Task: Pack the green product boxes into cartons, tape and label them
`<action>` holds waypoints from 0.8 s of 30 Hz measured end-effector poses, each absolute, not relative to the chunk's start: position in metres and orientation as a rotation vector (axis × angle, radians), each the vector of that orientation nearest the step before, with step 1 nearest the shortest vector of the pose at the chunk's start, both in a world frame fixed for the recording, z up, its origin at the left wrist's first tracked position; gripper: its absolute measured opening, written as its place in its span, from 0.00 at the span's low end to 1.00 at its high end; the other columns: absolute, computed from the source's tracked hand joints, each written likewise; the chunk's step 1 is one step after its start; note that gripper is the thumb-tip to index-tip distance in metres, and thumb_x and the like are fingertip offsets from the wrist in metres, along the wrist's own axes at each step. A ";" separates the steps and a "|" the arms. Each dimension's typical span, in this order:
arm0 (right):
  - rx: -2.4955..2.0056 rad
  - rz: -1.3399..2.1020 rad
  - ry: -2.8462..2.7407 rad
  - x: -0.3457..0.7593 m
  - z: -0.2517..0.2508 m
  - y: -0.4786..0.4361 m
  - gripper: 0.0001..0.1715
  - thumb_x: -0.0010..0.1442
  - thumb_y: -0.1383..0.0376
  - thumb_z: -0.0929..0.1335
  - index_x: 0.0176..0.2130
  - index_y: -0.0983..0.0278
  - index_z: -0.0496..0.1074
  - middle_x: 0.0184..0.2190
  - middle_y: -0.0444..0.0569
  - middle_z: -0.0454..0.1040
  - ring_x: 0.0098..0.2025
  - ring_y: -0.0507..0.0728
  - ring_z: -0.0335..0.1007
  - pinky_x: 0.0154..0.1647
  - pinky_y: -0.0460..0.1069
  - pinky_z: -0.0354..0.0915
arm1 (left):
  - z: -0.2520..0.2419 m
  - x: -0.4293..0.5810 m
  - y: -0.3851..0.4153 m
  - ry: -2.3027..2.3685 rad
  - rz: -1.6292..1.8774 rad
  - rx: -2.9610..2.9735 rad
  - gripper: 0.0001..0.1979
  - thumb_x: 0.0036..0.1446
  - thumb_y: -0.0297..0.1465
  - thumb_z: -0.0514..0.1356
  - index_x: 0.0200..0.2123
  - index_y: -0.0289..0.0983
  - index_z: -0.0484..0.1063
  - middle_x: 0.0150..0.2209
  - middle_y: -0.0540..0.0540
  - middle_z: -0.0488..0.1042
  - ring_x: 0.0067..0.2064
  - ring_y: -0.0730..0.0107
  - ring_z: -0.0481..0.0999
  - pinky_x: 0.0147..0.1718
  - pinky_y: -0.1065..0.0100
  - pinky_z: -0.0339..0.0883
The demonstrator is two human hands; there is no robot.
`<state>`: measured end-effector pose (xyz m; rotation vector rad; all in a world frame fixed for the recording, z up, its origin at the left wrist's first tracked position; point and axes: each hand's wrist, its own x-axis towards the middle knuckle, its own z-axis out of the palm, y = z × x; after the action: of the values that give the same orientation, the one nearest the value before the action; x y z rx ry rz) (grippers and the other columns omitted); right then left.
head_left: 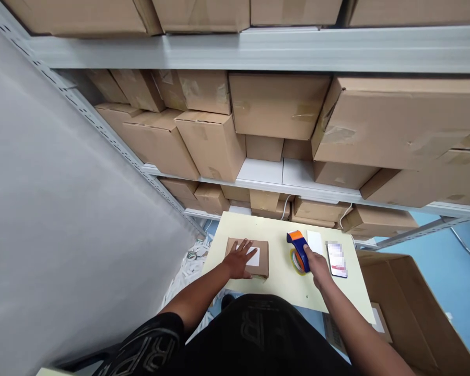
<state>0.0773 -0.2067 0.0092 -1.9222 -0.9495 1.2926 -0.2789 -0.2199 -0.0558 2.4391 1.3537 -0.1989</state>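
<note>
My left hand (239, 260) lies with its fingers spread on top of a small cardboard box (263, 250), partly over the white label (254, 257) on its upper face. The box rests on the left part of a pale yellow table (282, 292). Farther right, my right hand (316, 263) is closed around the handle of a blue and orange tape dispenser (300, 246), with its roll of tape at the lower left. Just beside that hand are a smartphone (337, 259) with a lit screen and a white rectangular item (314, 242).
Metal shelves (258, 49) full of cardboard boxes stand beyond the table. At its right side is a large open carton (415, 308) with a labelled box (380, 321) inside. A grey wall (70, 219) runs along the left, with white scraps (180, 279) on the floor.
</note>
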 end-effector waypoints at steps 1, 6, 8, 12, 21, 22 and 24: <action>-1.927 1.202 -1.051 0.073 0.025 -0.200 0.34 0.56 0.34 0.67 0.26 0.62 0.74 0.25 0.51 0.78 0.30 0.60 0.72 0.30 0.50 0.63 | -0.058 -0.281 -0.220 1.348 -0.186 2.438 0.61 0.47 0.62 0.65 0.76 0.44 0.44 0.77 0.35 0.35 0.77 0.37 0.33 0.69 0.35 0.27; -1.880 0.444 -1.741 0.046 0.119 -0.138 0.33 0.60 0.36 0.65 0.26 0.60 0.74 0.24 0.52 0.77 0.31 0.61 0.70 0.34 0.51 0.60 | -0.065 -0.287 -0.221 1.296 -0.129 2.424 0.62 0.48 0.65 0.63 0.77 0.44 0.42 0.77 0.36 0.33 0.76 0.36 0.31 0.69 0.34 0.26; -1.789 0.089 -1.918 0.031 0.151 -0.104 0.31 0.60 0.38 0.67 0.27 0.61 0.76 0.28 0.55 0.78 0.37 0.64 0.71 0.41 0.53 0.61 | -0.066 -0.289 -0.221 1.289 -0.098 2.431 0.62 0.48 0.65 0.63 0.77 0.44 0.42 0.77 0.36 0.33 0.76 0.36 0.32 0.69 0.34 0.26; -1.684 -0.196 -2.067 0.002 0.189 -0.036 0.33 0.64 0.40 0.67 0.32 0.68 0.77 0.33 0.62 0.79 0.42 0.64 0.70 0.51 0.57 0.57 | -0.068 -0.291 -0.223 1.271 -0.042 2.449 0.60 0.50 0.64 0.62 0.77 0.45 0.42 0.77 0.37 0.33 0.76 0.35 0.34 0.69 0.34 0.27; -1.620 -0.014 -2.176 -0.025 0.187 0.040 0.28 0.63 0.48 0.71 0.39 0.74 0.77 0.42 0.60 0.77 0.53 0.61 0.62 0.61 0.61 0.51 | -0.072 -0.289 -0.227 1.305 0.072 2.464 0.59 0.50 0.63 0.64 0.76 0.45 0.45 0.77 0.38 0.37 0.77 0.39 0.36 0.70 0.38 0.25; -1.616 -0.010 -2.169 -0.026 0.187 0.040 0.28 0.63 0.49 0.71 0.42 0.73 0.77 0.45 0.61 0.76 0.54 0.63 0.61 0.62 0.63 0.50 | -0.071 -0.289 -0.227 1.311 0.073 2.462 0.59 0.50 0.63 0.64 0.76 0.45 0.45 0.77 0.38 0.37 0.77 0.39 0.36 0.70 0.38 0.25; -1.595 -0.008 -2.112 -0.024 0.186 0.031 0.29 0.64 0.47 0.70 0.47 0.70 0.76 0.50 0.60 0.72 0.59 0.67 0.60 0.64 0.66 0.49 | -0.069 -0.290 -0.227 1.308 0.064 2.456 0.59 0.49 0.63 0.64 0.76 0.44 0.46 0.77 0.38 0.38 0.77 0.38 0.36 0.70 0.38 0.26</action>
<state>-0.0244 0.0314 0.1861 -1.5953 -2.1124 -0.0084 -0.2902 -0.2269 -0.0688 2.4558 1.3077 0.0638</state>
